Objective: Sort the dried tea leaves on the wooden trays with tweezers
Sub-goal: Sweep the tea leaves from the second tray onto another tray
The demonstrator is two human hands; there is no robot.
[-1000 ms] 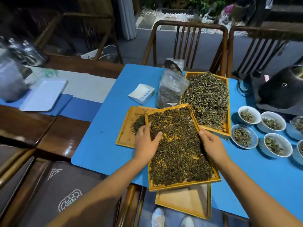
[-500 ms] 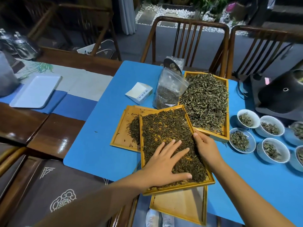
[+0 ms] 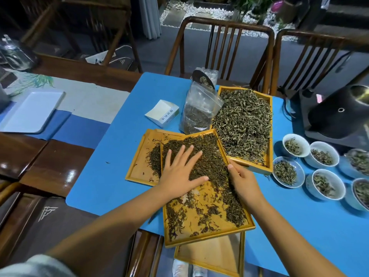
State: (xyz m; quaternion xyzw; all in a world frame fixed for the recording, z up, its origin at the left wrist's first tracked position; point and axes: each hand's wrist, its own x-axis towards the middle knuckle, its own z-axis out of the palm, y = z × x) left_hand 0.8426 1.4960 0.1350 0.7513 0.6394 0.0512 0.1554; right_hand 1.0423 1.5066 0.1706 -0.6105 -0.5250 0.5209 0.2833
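Observation:
A wooden tray (image 3: 207, 235) of dark dried tea leaves (image 3: 207, 156) lies in front of me on the blue mat, overlapping a second tray (image 3: 137, 170) with a few leaves at its left. My left hand (image 3: 180, 172) lies flat with spread fingers on the dark leaves, which are heaped toward the far end; the near half shows bare wood. My right hand (image 3: 242, 181) holds the tray's right rim, thumb on top. A third tray (image 3: 269, 136) of paler green leaves (image 3: 243, 124) sits behind to the right. An empty tray (image 3: 211, 256) lies underneath at the near edge. No tweezers are visible.
A plastic bag of tea (image 3: 199, 110) and a small white box (image 3: 162, 112) stand behind the trays. Several white bowls (image 3: 287, 170) with leaves line the right side, beside a black appliance (image 3: 339, 114). Wooden chairs (image 3: 221, 47) stand beyond the table. A white tray (image 3: 30, 110) lies far left.
My left hand has slid from the near part of the tray toward its far end, pushing the dark leaves away and baring the near wood. My right hand stays on the right rim.

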